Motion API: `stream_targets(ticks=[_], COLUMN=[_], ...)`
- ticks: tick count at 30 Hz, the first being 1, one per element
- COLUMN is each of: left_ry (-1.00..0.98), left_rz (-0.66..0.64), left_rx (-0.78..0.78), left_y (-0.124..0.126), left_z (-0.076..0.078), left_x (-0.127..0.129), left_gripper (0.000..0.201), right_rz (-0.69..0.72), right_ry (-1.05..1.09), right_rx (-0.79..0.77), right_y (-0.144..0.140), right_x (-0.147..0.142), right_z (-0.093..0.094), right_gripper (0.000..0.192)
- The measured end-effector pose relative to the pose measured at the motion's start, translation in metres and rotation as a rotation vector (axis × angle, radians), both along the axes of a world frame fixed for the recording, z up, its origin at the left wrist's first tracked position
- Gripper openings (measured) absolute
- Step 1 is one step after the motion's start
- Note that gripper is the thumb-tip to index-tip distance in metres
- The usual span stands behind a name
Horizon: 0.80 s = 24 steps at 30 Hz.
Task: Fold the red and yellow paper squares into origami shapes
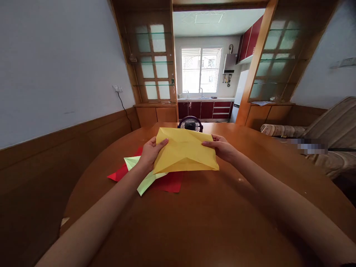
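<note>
Two-handed pinch on yellow paper [187, 148], L grip [150, 152] + R grip [221, 147] at opp. sides. Held up over surface [191, 222], partly hiding red paper [172, 183] & pale-green paper [147, 181]. Prob. at folding step, judging by creases; next, likely needing even tension w/o crumpling.

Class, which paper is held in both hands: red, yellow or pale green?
The yellow paper: left hand and right hand grip its sides, while the pale green paper lies over the red paper on the table.
</note>
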State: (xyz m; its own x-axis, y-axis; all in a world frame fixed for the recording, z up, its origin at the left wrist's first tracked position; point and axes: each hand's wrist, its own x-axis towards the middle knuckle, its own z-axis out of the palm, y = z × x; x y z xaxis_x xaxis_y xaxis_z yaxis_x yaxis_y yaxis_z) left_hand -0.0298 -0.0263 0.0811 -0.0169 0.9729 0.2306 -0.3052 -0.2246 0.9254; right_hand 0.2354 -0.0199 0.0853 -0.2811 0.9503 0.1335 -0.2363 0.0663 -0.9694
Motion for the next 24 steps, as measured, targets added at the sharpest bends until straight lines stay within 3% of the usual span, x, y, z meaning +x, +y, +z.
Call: stream_targets(ticks=[3,7,10,13,15,18,20,22,24], left_ry=[0.163,0.597,1.078,1.584,1.86,1.938,1.898,1.85,1.843], left_rz=[0.137,0.189,0.321,0.425,0.53,0.534,0.398,0.281,0.254], left_rx=[0.018,0.009,-0.047,-0.104,0.011,0.223,0.351,0.315,0.269], left_y=[0.003,0.015,0.023,0.022,0.015,0.004,0.0,-0.001,-0.001], left_z=[0.012,0.019,0.001,-0.029,-0.046,-0.061,-0.069,-0.079,-0.09], left_x=[-0.017,-0.068,-0.112,-0.134,-0.131,-0.101,-0.075,-0.054,-0.042], left_gripper=[0.042,0.044,0.049,0.051,0.046,0.044,0.045,0.047,0.05], right_rz=[-0.048,-0.014,0.01,0.076,0.033,-0.044,-0.095,-0.174,-0.287], right_ry=[0.043,0.021,-0.152,-0.332,-0.566,-0.802,-0.96,-1.142,-1.25], right_rx=[-0.027,0.034,0.056,0.027,0.083,0.251,0.342,0.449,0.679], right_y=[0.002,0.009,0.013,0.014,0.013,0.009,0.005,0.002,0.002], right_x=[-0.017,-0.061,-0.1,-0.127,-0.135,-0.138,-0.137,-0.135,-0.136], right_z=[-0.004,-0.014,-0.035,-0.061,-0.074,-0.079,-0.073,-0.064,-0.058], right_gripper=[0.046,0.055,0.07,0.09,0.1,0.106,0.106,0.1,0.087])
